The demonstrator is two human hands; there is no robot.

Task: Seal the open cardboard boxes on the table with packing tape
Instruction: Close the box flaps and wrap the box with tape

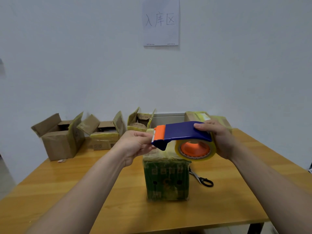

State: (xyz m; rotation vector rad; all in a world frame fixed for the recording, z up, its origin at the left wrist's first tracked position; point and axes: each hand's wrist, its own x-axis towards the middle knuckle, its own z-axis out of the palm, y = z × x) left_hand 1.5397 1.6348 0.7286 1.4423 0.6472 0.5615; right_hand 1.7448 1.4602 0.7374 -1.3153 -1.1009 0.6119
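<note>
While the right hand (221,141) is gripping the dispenser (182,132) at its rear, fingers curled over the blue plastic shell and round the tape (195,152), the left hand (135,146) is pinching the tape's free end at the orange toothed cutter. Both hands are hovering just above the green box (166,181), which is standing on the desk (84,191). Its top is showing glossy yellowish tape, and its printed sides are too blurred to read. The tape is a translucent yellowish roll on an orange core. Black-handled scissors (200,179) are lying below the right hand, beside the box. Beyond the left hand, three brown cardboard boxes (59,137) are standing with flaps up. Behind the right hand a taped box (195,116) is sitting. Above the hands, a wall sheet (161,22) is showing handwritten "入库区".
</note>
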